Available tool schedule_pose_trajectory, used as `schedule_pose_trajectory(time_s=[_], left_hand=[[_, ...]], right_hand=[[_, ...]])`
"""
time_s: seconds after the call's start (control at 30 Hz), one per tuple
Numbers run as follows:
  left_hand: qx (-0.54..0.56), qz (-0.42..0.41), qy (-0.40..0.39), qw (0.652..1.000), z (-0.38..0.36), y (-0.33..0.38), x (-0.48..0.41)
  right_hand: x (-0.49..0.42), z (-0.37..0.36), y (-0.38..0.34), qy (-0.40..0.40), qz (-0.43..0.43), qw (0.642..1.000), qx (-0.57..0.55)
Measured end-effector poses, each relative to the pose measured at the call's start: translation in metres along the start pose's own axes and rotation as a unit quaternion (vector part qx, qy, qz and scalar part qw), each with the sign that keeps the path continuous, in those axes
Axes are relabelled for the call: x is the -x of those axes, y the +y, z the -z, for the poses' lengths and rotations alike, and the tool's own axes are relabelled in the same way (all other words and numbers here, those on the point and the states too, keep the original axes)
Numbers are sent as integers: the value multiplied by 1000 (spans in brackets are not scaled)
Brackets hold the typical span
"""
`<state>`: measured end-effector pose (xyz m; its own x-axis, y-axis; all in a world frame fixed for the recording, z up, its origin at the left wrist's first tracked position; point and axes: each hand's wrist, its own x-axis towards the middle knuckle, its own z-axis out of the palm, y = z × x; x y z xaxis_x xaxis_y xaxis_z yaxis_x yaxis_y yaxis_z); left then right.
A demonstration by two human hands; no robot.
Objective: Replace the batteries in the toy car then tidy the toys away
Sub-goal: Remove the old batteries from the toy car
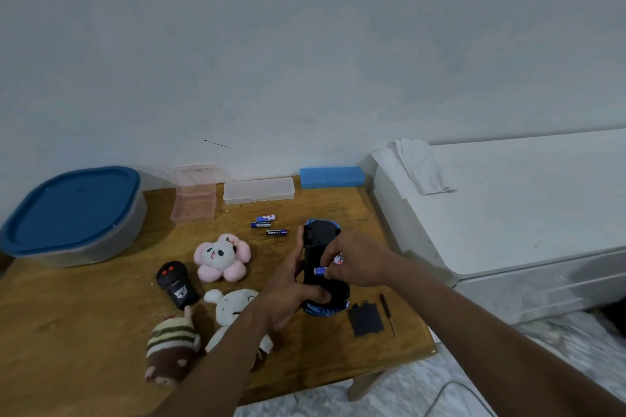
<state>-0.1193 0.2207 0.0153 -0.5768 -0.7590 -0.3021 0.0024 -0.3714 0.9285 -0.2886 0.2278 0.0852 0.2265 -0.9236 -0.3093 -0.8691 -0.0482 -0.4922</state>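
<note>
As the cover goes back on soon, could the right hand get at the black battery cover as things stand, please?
Probably yes: the battery cover lies uncovered on the table beside the screwdriver, near the right hand, though that hand is pinching a battery now.

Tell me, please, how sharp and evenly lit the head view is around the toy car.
Head view: dim, bluish light, soft shadows; toy car fairly sharp, battery print over it illegible; striped plush at lower left softer; wide-angle stretching toward the edges.
</note>
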Motion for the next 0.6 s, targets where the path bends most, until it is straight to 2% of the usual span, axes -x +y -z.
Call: schedule_pose_trajectory(time_s=[0.07, 0.17, 0.23, 0.3, 0.37, 0.47, 0.53, 0.6], left_hand=[[0, 0, -5, 1000, 2, -1, -1], [9, 8, 1, 1000, 6, -1, 0], [7, 11, 3, 1000, 8, -2, 1], [6, 19, 6, 1000, 9, -4, 1], [10, 31, 9, 999, 8, -6, 2], [14, 46, 10, 999, 6, -11, 5], [19, 54, 14, 998, 5, -16, 5], [24, 61, 20, 998, 5, -21, 5]], right_hand=[[2, 1, 2, 7, -5, 999, -32], [7, 1, 4, 12, -43, 989, -143], [10, -1, 8, 24, -68, 972, -225], [13, -3, 11, 42, -89, 940, -328], [15, -6, 12, 51, -108, 871, -477], [20, -10, 14, 38, -111, 732, -671], [22, -13, 15, 24, -101, 658, -746], [23, -14, 16, 22, -109, 610, -784]])
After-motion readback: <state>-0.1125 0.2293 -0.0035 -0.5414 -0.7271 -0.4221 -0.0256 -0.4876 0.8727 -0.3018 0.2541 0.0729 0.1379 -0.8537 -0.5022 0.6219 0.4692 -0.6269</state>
